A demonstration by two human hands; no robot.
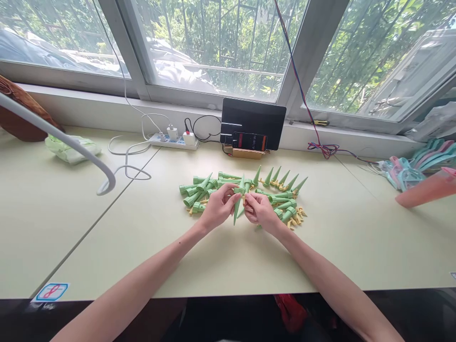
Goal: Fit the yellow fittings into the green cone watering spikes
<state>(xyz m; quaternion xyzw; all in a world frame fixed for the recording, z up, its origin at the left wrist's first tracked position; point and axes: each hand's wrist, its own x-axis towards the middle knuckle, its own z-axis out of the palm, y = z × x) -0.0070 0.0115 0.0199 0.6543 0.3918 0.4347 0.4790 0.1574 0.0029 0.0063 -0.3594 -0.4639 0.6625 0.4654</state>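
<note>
Near the middle of the table, my left hand (217, 207) grips a green plastic watering spike (236, 213) by its collar, its point hanging downward. Close beside it, my right hand (262, 209) pinches a small yellow valve piece (244, 201) against the spike's side; whether it sits inside the spike cannot be made out. Several green spike parts lie in a loose heap (194, 194) to the left. On the right are more green tubes (285, 204) and small yellow pieces (295, 221). Behind them, several pointed green cones (285, 177) stand in a curved row.
A phone (249, 141) leans on a dark tablet (254, 118) at the back. A power strip (174, 141) with white cables lies left of it. A white curved arm (71, 142) crosses the left side. At right sit a pink cup (427, 187) and coloured plastic items (432, 154).
</note>
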